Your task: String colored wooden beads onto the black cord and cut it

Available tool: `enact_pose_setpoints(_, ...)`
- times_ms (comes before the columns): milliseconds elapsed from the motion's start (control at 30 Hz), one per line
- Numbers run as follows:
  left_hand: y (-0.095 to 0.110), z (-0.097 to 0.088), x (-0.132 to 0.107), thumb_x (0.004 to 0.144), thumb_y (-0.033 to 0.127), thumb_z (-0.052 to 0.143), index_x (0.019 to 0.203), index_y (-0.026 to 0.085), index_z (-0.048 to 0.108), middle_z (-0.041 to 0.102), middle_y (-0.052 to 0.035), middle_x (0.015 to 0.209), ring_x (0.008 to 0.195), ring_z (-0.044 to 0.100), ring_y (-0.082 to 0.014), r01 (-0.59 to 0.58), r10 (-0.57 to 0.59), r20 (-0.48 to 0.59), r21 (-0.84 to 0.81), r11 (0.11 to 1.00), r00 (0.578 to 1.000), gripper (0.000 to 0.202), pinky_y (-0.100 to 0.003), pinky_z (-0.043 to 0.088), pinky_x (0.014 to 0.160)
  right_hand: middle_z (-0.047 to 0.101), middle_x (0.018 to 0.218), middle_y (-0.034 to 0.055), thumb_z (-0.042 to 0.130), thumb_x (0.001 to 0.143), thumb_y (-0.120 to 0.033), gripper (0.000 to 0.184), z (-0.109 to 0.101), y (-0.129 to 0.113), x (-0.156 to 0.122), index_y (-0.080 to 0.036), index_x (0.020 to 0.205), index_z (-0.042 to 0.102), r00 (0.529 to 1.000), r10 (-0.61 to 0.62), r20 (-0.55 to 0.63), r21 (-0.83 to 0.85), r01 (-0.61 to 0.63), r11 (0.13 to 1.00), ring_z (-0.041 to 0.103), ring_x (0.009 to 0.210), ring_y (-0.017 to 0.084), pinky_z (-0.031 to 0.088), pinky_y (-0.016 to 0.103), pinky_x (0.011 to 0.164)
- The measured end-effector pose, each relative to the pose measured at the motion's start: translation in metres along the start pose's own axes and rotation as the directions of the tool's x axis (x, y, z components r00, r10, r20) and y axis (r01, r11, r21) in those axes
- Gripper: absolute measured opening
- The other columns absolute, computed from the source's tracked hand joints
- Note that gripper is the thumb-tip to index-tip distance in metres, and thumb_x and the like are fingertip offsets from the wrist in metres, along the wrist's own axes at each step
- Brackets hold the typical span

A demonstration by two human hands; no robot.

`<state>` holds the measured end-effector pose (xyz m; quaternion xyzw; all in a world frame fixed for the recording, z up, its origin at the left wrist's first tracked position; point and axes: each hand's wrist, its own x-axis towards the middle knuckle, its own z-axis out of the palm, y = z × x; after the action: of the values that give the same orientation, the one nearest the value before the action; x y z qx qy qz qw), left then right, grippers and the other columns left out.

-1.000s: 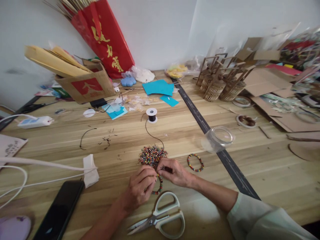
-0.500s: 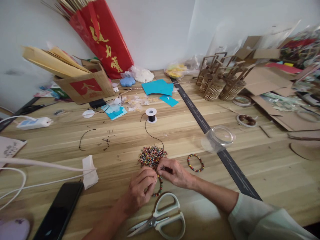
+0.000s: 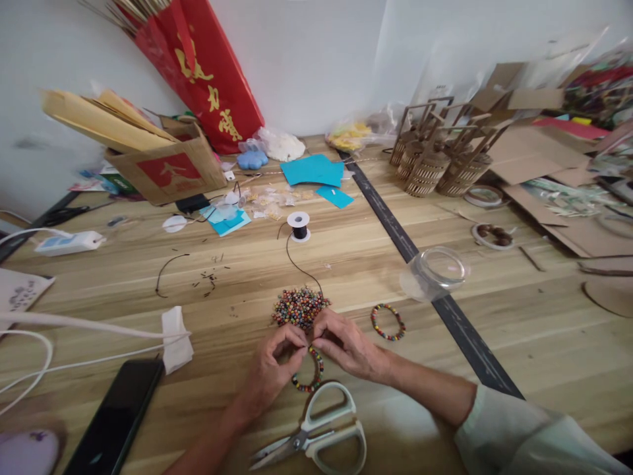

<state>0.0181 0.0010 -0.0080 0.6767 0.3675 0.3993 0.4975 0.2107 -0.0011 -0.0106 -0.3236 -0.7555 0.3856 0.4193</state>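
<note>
My left hand (image 3: 273, 369) and my right hand (image 3: 346, 343) meet just below a pile of small coloured beads (image 3: 299, 307) on the wooden table (image 3: 346, 264). Both pinch the ends of a partly strung bead strand (image 3: 310, 373) that curves down between them. A black cord runs from the pile up to a white spool (image 3: 299, 226). A finished bead bracelet (image 3: 388, 322) lies to the right of my right hand. White-handled scissors (image 3: 321, 432) lie just below my hands.
A clear plastic jar (image 3: 435, 270) lies on its side at the right. A black phone (image 3: 116, 422) and white cables (image 3: 74, 326) are at the left. Cardboard box (image 3: 163, 168), red bag (image 3: 208, 79), teal paper (image 3: 314, 171) and wooden baskets (image 3: 435, 165) stand at the back.
My left hand has opened out a little and shifted down, so more of the bead strand shows between my hands. My right hand has hardly moved.
</note>
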Motion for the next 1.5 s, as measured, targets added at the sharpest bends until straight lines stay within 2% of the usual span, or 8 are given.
enact_pose_setpoints(233, -0.0002, 0.0028, -0.0004, 0.079, 0.009, 0.06, 0.072, 0.016, 0.057, 0.06, -0.0017, 0.073, 0.069, 0.059, -0.0121, 0.007, -0.007, 0.008, -0.037, 0.999, 1.0, 0.01, -0.02, 0.049, 0.063, 0.058, 0.082, 0.005, 0.044, 0.097, -0.025, 0.011, 0.0013, 0.0, -0.0042, -0.018, 0.092, 0.051, 0.998, -0.027, 0.061, -0.055, 0.03, 0.998, 0.053, 0.073, 0.015, 0.044, 0.025, 0.067)
enact_pose_setpoints(467, 0.0024, 0.0036, -0.001, 0.08, 0.008, 0.06, 0.073, 0.015, 0.058, 0.06, -0.0011, 0.073, 0.07, 0.058, -0.0116, 0.018, -0.016, 0.026, -0.065, 0.998, 1.0, 0.01, -0.02, 0.048, 0.065, 0.06, 0.085, 0.007, 0.042, 0.098, -0.021, 0.01, 0.0027, -0.0004, -0.0042, -0.018, 0.095, 0.051, 0.995, -0.09, 0.047, -0.088, 0.094, 0.992, 0.056, 0.077, 0.016, 0.047, 0.026, 0.07)
enact_pose_setpoints(633, 0.0032, 0.0025, 0.0, 0.079, 0.008, 0.06, 0.071, 0.015, 0.057, 0.059, -0.002, 0.077, 0.074, 0.059, -0.0125, 0.014, -0.016, -0.018, -0.089, 0.996, 1.0, 0.011, -0.02, 0.047, 0.066, 0.061, 0.089, 0.0086, 0.04, 0.098, -0.018, 0.01, 0.0037, 0.0002, -0.0043, -0.018, 0.098, 0.05, 0.987, -0.146, 0.074, -0.151, 0.155, 0.976, 0.057, 0.081, 0.016, 0.048, 0.026, 0.072)
enact_pose_setpoints(800, 0.0025, -0.0004, 0.0, 0.079, 0.008, 0.061, 0.072, 0.016, 0.057, 0.062, -0.0022, 0.078, 0.075, 0.06, -0.013, 0.023, -0.026, -0.022, -0.135, 0.991, 0.999, 0.012, -0.021, 0.047, 0.07, 0.061, 0.085, 0.0073, 0.042, 0.098, -0.019, 0.008, 0.0044, 0.0015, -0.005, -0.018, 0.098, 0.05, 0.987, -0.149, 0.054, -0.169, 0.156, 0.973, 0.057, 0.078, 0.016, 0.048, 0.026, 0.07)
enact_pose_setpoints(1100, 0.0022, -0.0035, -0.0017, 0.084, 0.018, 0.062, 0.077, 0.017, 0.057, 0.062, -0.0014, 0.078, 0.076, 0.058, -0.0134, 0.109, -0.115, -0.014, -0.23, 0.967, 0.993, 0.009, -0.023, 0.045, 0.071, 0.06, 0.083, 0.0067, 0.043, 0.097, -0.019, 0.01, 0.0037, -0.0013, -0.0021, -0.017, 0.095, 0.053, 0.993, -0.113, 0.035, -0.167, 0.117, 0.979, 0.056, 0.078, 0.016, 0.047, 0.026, 0.07)
enact_pose_setpoints(1400, 0.0002, -0.0036, -0.002, 0.085, 0.015, 0.063, 0.078, 0.017, 0.059, 0.063, -0.0026, 0.083, 0.079, 0.059, -0.0129, -0.042, 0.029, -0.055, -0.266, 0.963, 0.998, 0.008, -0.022, 0.045, 0.072, 0.059, 0.084, 0.0067, 0.044, 0.097, -0.018, 0.014, 0.0016, -0.0033, 0.0003, -0.017, 0.092, 0.057, 0.999, -0.041, 0.036, -0.176, 0.047, 0.983, 0.055, 0.075, 0.015, 0.045, 0.025, 0.066)
enact_pose_setpoints(1500, 0.0031, -0.0027, -0.0023, 0.085, 0.013, 0.062, 0.078, 0.017, 0.06, 0.064, -0.0023, 0.082, 0.077, 0.059, -0.0124, -0.048, 0.036, -0.051, -0.254, 0.966, 0.998, 0.008, -0.022, 0.044, 0.07, 0.059, 0.081, 0.0055, 0.044, 0.096, -0.018, 0.014, 0.0024, -0.0033, 0.0006, -0.018, 0.089, 0.056, 0.999, -0.033, 0.016, -0.167, 0.035, 0.985, 0.054, 0.073, 0.015, 0.044, 0.025, 0.066)
